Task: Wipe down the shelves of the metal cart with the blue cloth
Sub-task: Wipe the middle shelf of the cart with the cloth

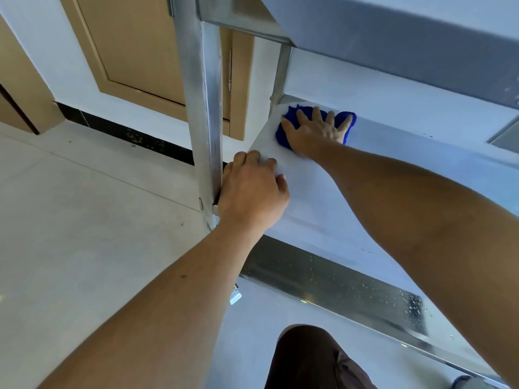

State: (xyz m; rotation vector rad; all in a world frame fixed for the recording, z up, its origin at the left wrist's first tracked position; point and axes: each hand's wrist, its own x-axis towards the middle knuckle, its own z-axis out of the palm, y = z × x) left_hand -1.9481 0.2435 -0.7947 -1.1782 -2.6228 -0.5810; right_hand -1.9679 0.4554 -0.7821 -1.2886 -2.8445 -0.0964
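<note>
The metal cart's lower shelf (323, 214) stretches from the centre to the lower right, with an upper shelf (393, 29) overhead. A blue cloth (290, 115) lies at the shelf's far left corner. My right hand (314, 130) presses flat on the cloth with fingers spread. My left hand (250, 189) rests on the shelf's near left corner, next to the front upright post (205, 108), fingers curled over the edge.
A pale tiled floor (84, 220) spreads to the left. A tan door (134, 51) and white wall with black skirting stand behind the cart. A second post (280, 77) rises at the far corner. My knee (306, 357) shows at the bottom.
</note>
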